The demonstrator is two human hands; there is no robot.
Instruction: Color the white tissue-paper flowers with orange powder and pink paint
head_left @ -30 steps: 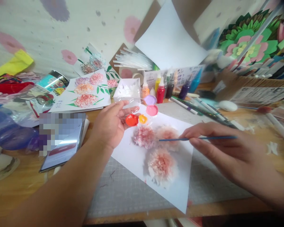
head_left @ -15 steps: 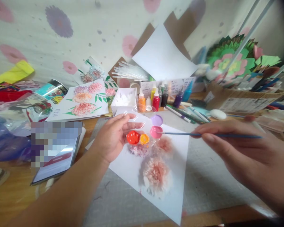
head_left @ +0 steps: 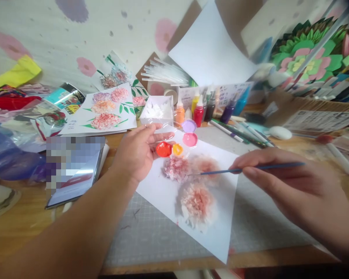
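Note:
My left hand (head_left: 141, 149) grips a clear plastic paint palette (head_left: 182, 138) by its left side, above a white sheet of paper (head_left: 212, 248). Red, orange, pink and lilac paint fill wells of the palette. Between the thumb and fingers of my right hand (head_left: 279, 186) is a thin blue paintbrush (head_left: 221, 171). Its tip points left, close to a pinkish-purple paper flower (head_left: 177, 168); whether it touches is unclear. Two more fluffy flowers are on the sheet: a reddish-white one (head_left: 197, 205) at the front and a blurred pink one (head_left: 208, 167) partly behind the brush.
Paint bottles (head_left: 198, 112) line the back beside a white box (head_left: 157, 108) of paper bits. A phone or tablet (head_left: 75, 174) leans at left, near a sheet of flower pictures (head_left: 104, 112). Markers (head_left: 235, 133) and a cardboard box (head_left: 311, 112) are at right. A grey cutting mat (head_left: 151, 236) lies underneath.
The brush tip has left the palette's pink well and moved down toward the pinkish-purple flower. My left hand still holds the palette. The camera view has shifted slightly.

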